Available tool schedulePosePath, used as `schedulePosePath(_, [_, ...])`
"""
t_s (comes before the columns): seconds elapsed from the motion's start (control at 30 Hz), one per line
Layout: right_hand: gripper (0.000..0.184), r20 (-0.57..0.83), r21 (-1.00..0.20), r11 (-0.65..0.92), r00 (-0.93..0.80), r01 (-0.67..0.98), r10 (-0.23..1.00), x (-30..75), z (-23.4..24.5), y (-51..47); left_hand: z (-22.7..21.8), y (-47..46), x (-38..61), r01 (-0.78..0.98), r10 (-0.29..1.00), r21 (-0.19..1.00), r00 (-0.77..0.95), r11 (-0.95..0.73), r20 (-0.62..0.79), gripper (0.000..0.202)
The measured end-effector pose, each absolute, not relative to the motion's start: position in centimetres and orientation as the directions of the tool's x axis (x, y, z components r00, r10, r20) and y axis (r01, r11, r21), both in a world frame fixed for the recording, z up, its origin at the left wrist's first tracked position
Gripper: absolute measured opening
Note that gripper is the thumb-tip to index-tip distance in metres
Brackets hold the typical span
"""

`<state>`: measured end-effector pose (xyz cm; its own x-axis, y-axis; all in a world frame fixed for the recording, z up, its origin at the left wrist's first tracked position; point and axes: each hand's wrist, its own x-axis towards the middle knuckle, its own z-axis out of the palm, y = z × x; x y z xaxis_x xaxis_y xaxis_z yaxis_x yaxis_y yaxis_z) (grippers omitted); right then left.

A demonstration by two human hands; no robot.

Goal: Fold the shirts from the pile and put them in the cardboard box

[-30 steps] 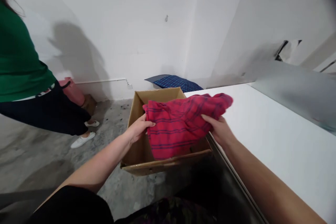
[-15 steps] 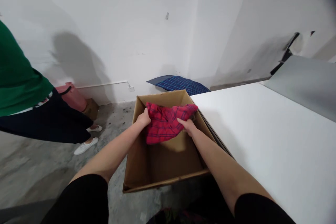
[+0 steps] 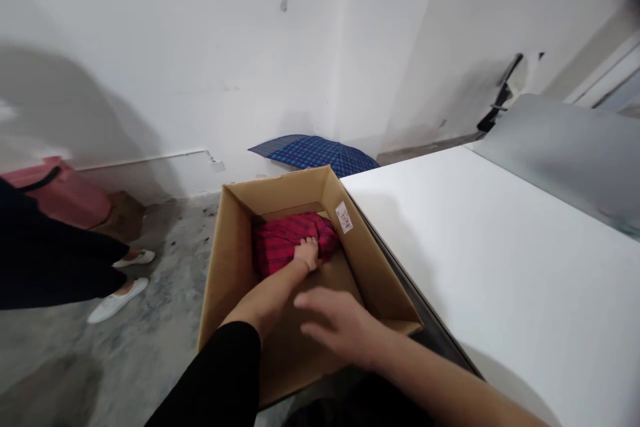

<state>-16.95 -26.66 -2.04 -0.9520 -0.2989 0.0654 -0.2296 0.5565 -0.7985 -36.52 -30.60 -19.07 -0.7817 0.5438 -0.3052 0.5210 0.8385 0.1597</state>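
Observation:
A red plaid cloth (image 3: 285,243) lies bunched at the far end of an open cardboard box (image 3: 223,260) on the floor. My left hand (image 3: 307,255) reaches deep into the box and rests on the cloth, fingers curled against it. My right hand (image 3: 340,327) hovers above the near part of the box, blurred by motion, fingers spread and holding nothing.
A white table (image 3: 500,267) runs along the box's right side. A blue plaid umbrella (image 3: 315,152) lies by the wall behind the box. At the left stand a person in dark clothes with white shoes (image 3: 117,297), a pink bag (image 3: 65,190) and a small brown box (image 3: 123,213).
The cloth went down from above the box to its far end. My right hand let go and drew back toward me. The view shifted right.

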Motion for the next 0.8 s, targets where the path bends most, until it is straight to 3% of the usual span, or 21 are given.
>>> schedulePosePath(0.1, [0.032,0.096,-0.790,0.559,-0.951,-0.252,-0.294,-10.8,-0.1,-25.6,-21.3,-27.4,-33.8,0.541,0.559,0.143,-0.788,0.829,-0.260,0.091])
schedulePosePath(0.23, [0.024,0.044,-0.788,0.614,-0.999,-0.051,-0.026,-5.7,0.1,-22.2,-23.1,-25.6,-33.8,0.533,0.540,0.100,-0.806,0.840,-0.242,0.067])
schedulePosePath(0.37, [0.023,0.054,-0.793,0.602,-0.973,0.095,0.226,-3.4,-0.9,-19.7,-23.9,-26.3,-34.9,0.595,0.591,0.079,-0.757,0.800,-0.277,0.065])
schedulePosePath(0.43, [0.025,0.080,-0.788,0.608,-0.965,0.092,0.250,-3.0,-1.1,-19.4,-24.0,-27.0,-34.9,0.645,0.637,0.080,-0.714,0.760,-0.291,0.066])
schedulePosePath(0.53, [0.026,0.118,-0.788,0.615,-0.975,0.024,0.189,-2.7,-1.2,-19.5,-23.4,-28.0,-34.3,0.712,0.704,0.091,-0.653,0.697,-0.279,0.073])
schedulePosePath(0.63, [0.025,0.130,-0.787,0.616,-0.983,-0.020,0.134,-2.2,-1.4,-19.6,-22.6,-29.6,-33.2,0.698,0.692,0.064,-0.685,0.713,-0.230,0.082])
schedulePosePath(0.8, [0.018,0.110,-0.778,0.623,-0.960,0.079,0.258,0.0,-2.0,-19.4,-20.8,-34.2,-30.6,0.579,0.571,0.005,-0.803,0.815,-0.171,0.057])
